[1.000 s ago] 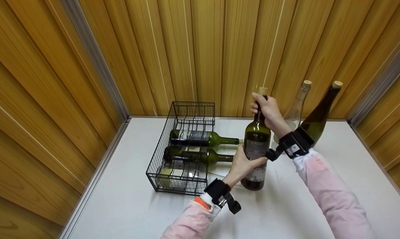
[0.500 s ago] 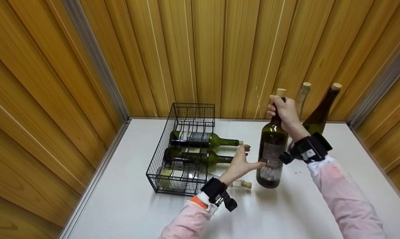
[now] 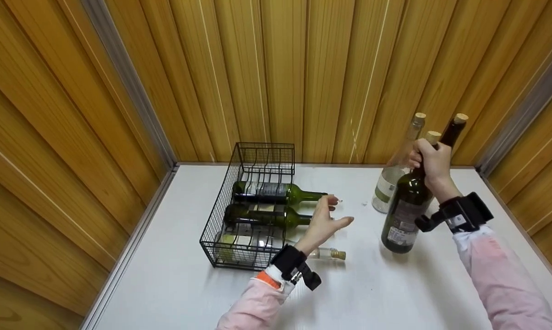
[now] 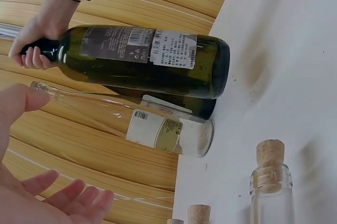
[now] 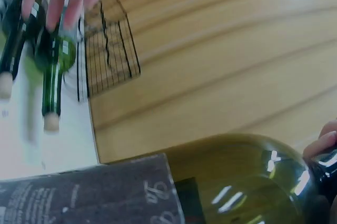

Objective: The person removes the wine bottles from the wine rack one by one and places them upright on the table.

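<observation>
1. Three walls of wood panelling (image 3: 285, 68) are seen around a white table (image 3: 188, 284).
2. Green bottle (image 3: 404, 211), apparently resting on the table, is gripped at the neck by right hand (image 3: 430, 161).
3. Left hand (image 3: 322, 223) is held spread, empty, near wire rack (image 3: 221, 220).

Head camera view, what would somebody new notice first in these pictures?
Most striking is the dark green bottle on the right of the white table, gripped at the neck by the right hand and tilted. Behind it a clear bottle and a dark bottle stand by the wooden wall. Left of centre a black wire rack holds bottles lying on their sides, and the open left hand hovers at their necks.
</observation>
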Action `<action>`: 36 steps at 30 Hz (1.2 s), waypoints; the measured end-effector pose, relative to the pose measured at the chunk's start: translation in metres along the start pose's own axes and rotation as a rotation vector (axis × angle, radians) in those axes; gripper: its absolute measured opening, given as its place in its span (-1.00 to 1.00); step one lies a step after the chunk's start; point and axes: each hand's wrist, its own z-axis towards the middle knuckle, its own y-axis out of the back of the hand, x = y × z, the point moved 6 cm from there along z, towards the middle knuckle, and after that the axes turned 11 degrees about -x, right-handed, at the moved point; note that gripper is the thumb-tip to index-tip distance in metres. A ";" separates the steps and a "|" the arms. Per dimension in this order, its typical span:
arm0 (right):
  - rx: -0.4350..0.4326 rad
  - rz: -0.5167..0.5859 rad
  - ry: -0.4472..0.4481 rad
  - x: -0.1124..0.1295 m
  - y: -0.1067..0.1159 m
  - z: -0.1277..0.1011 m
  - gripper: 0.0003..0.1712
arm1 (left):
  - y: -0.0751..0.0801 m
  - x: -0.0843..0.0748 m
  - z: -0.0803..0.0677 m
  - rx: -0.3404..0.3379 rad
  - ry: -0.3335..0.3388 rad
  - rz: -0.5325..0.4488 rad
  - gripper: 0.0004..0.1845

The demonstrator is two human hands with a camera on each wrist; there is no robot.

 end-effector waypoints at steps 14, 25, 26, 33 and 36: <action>-0.139 -0.007 0.244 -0.004 0.084 0.031 -0.72 | 0.001 0.002 0.000 0.017 -0.018 -0.028 -0.45; -0.167 0.074 0.330 -0.020 0.127 0.055 -0.74 | 0.003 0.006 0.001 0.021 0.000 -0.007 -0.50; -0.168 0.076 0.336 -0.019 0.128 0.055 -0.73 | 0.003 0.006 0.001 0.022 0.000 -0.008 -0.50; -0.172 0.069 0.369 -0.014 0.128 0.050 -0.73 | 0.003 0.003 0.000 0.024 -0.018 -0.002 -0.49; -0.166 0.080 0.362 -0.014 0.127 0.047 -0.74 | 0.003 0.004 0.000 0.023 -0.021 0.003 -0.51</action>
